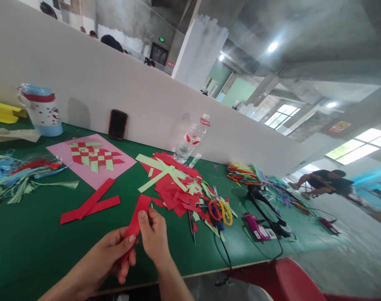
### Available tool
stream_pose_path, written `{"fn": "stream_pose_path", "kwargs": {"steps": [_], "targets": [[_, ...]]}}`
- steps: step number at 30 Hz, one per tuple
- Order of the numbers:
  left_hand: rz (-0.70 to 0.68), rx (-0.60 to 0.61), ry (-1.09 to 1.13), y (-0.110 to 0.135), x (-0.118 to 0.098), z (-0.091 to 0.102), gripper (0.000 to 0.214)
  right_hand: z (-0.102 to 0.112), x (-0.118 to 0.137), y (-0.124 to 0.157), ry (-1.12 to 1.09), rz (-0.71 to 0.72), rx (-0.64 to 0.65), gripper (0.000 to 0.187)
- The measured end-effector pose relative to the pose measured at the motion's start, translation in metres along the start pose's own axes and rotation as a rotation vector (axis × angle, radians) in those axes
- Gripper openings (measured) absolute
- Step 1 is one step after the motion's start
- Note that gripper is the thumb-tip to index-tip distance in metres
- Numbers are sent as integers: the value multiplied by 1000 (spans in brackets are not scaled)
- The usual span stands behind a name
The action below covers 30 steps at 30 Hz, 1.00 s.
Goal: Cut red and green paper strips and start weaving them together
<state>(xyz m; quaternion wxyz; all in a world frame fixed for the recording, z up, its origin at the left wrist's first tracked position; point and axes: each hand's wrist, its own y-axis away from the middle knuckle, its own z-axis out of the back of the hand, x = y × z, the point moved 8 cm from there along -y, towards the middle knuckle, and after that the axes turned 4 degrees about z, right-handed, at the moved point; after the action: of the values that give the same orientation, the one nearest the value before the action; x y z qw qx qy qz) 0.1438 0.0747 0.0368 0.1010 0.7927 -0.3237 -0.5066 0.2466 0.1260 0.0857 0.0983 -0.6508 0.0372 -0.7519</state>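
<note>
Both hands hold one red paper strip (135, 227) above the near edge of the table. My left hand (110, 253) pinches its lower end between thumb and fingers. Higher up, my right hand (155, 234) grips the strip near its top. Two more red strips (98, 205) lie crossed on the table just beyond my left hand. Behind them, a woven red and pale green paper piece (95, 155) rests on a pink sheet (98, 184). A pile of red and green paper scraps (178, 192) spreads beyond my right hand, with scissors (224, 212) at its right side.
Along the wall stand a cup (46, 115), a leaning phone (118, 124), and a plastic bottle (190, 142). Tassels (18, 173) lie at left on the green table (30, 242). At right are purple power strips (256, 228) with cables and a red chair (295, 282). A person (326, 182) sits farther off.
</note>
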Motion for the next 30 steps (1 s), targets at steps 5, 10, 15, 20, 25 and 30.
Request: {"fn": "stream_pose_path", "kwargs": {"steps": [5,10,15,20,25,30], "targets": [[-2,2,-41,-3,3,2,67,-5,-4,3,12,-38,49,26],[21,16,-71,0,5,5,68,-8,-7,1,-31,-77,58,26],[22,15,-115,-1,6,9,69,-11,-11,1,-58,-104,71,30],[12,4,-171,-4,8,12,66,-12,-12,1,-89,-91,76,31],[-10,19,-232,-7,11,14,62,-10,-11,0,-92,-76,63,31],[-3,70,-298,-7,21,15,68,4,-10,-4,-85,-59,-34,39]]}}
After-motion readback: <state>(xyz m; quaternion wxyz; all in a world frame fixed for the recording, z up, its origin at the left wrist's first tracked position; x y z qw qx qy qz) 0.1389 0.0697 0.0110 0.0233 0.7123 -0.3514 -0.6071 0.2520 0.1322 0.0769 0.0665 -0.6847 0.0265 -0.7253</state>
